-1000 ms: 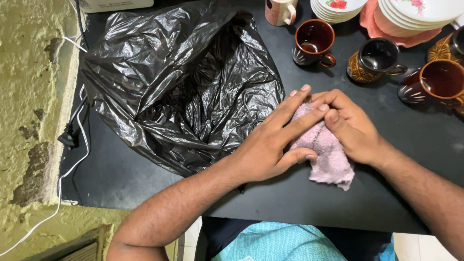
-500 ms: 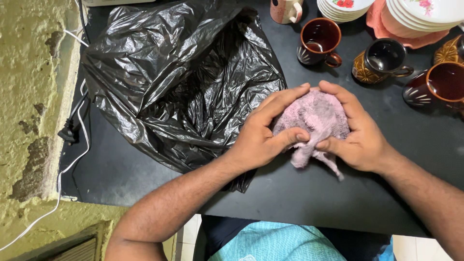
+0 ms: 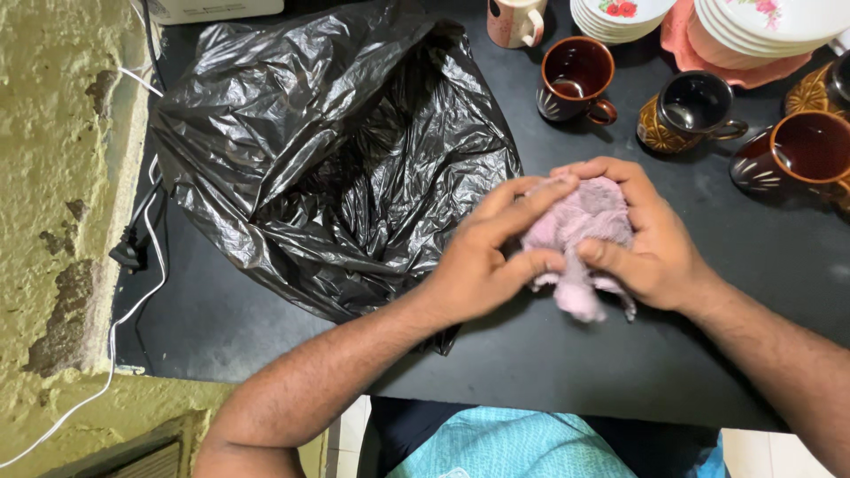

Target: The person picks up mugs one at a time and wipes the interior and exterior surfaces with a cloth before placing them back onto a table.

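Observation:
A small pink cloth (image 3: 580,232) is bunched up between both of my hands above the black counter (image 3: 567,372). My left hand (image 3: 482,257) grips its left side, fingers curled over the top and thumb pressed underneath. My right hand (image 3: 642,239) wraps the right side, with its fingers meeting the left ones over the cloth. A loose end of the cloth hangs down below my thumbs. Just left of my hands lies an open black plastic bag (image 3: 328,150), crumpled and spread on the counter.
Brown mugs (image 3: 575,75) (image 3: 695,106) (image 3: 801,146) stand at the back right, behind them stacked white plates (image 3: 615,13) and a pink tray (image 3: 708,53). A pink mug (image 3: 513,19) sits at the top. A rough yellow wall (image 3: 53,177) and a white cable (image 3: 133,292) border the left.
The cloth went from lying flat under my hands to being gathered into a tight ball between them. My hands closed in around it and lifted slightly off the counter.

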